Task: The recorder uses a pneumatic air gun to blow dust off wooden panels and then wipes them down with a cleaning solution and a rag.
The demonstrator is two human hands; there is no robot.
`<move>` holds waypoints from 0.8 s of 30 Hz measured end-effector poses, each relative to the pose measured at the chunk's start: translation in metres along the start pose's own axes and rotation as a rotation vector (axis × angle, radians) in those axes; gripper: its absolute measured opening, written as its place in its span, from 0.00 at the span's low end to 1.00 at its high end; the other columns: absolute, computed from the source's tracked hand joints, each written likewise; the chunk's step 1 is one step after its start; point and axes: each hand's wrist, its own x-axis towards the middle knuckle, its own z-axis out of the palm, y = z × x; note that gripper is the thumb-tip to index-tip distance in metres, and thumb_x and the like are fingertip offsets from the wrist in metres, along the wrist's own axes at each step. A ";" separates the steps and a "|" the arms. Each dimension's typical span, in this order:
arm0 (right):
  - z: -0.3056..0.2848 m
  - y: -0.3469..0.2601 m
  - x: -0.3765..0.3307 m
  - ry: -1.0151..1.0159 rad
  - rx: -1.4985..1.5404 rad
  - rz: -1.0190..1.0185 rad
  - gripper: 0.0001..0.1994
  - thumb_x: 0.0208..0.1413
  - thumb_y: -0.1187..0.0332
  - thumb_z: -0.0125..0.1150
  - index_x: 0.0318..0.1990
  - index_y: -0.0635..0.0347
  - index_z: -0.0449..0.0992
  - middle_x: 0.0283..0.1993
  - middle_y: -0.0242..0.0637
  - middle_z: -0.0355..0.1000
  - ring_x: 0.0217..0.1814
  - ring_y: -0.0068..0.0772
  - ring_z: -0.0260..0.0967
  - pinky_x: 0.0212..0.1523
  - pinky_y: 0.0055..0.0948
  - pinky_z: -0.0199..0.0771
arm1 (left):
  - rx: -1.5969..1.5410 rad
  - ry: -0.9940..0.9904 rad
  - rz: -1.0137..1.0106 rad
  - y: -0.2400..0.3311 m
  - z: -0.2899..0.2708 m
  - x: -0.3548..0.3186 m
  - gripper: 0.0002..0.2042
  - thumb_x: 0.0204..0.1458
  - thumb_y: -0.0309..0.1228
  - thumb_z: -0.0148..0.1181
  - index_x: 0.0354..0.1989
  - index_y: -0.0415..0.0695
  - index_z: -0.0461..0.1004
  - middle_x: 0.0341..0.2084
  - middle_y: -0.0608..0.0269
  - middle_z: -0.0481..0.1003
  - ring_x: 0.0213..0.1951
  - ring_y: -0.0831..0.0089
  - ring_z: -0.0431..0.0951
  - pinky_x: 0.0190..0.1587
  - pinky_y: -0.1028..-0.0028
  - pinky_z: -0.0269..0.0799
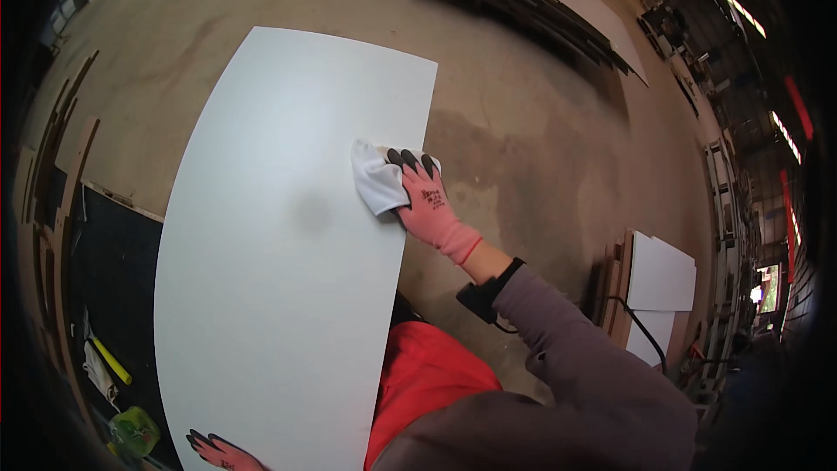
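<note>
The white cloth point(377, 181) lies under your right hand point(427, 205), pressed flat by gloved fingers against the white panel point(279, 235) near its right edge, at about one o'clock from the panel's middle. Your left hand point(220, 451) rests spread on the panel's near end, at seven o'clock, holding nothing. Concrete floor point(540, 148) surrounds it.

Pink knit gloves with black-coated fingertips on both hands, right hand point(430, 203), left hand point(222, 452), grey long sleeve, black wrist strap with cable, red garment below.
</note>
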 end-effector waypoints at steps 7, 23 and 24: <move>0.006 -0.014 -0.033 -0.151 0.066 -0.039 0.27 0.46 0.65 0.54 0.55 0.65 0.61 0.58 0.50 0.60 0.65 0.53 0.50 0.65 0.51 0.41 | 0.044 0.001 -0.009 -0.010 0.005 -0.005 0.23 0.60 0.38 0.37 0.61 0.39 0.54 0.58 0.44 0.59 0.58 0.50 0.60 0.56 0.55 0.55; 0.011 0.035 0.029 0.072 -0.014 -0.220 0.38 0.39 0.52 0.64 0.59 0.58 0.59 0.60 0.46 0.57 0.66 0.46 0.49 0.66 0.52 0.37 | -0.853 0.063 -0.259 -0.046 0.030 -0.016 0.23 0.60 0.35 0.38 0.61 0.37 0.52 0.59 0.41 0.55 0.60 0.49 0.57 0.57 0.57 0.55; 0.009 0.009 -0.010 0.017 0.122 -0.248 0.35 0.42 0.54 0.62 0.58 0.57 0.60 0.59 0.45 0.59 0.66 0.46 0.49 0.66 0.51 0.38 | -0.865 0.057 -0.256 -0.037 0.028 -0.013 0.23 0.60 0.35 0.38 0.61 0.37 0.52 0.59 0.41 0.55 0.60 0.49 0.57 0.57 0.57 0.55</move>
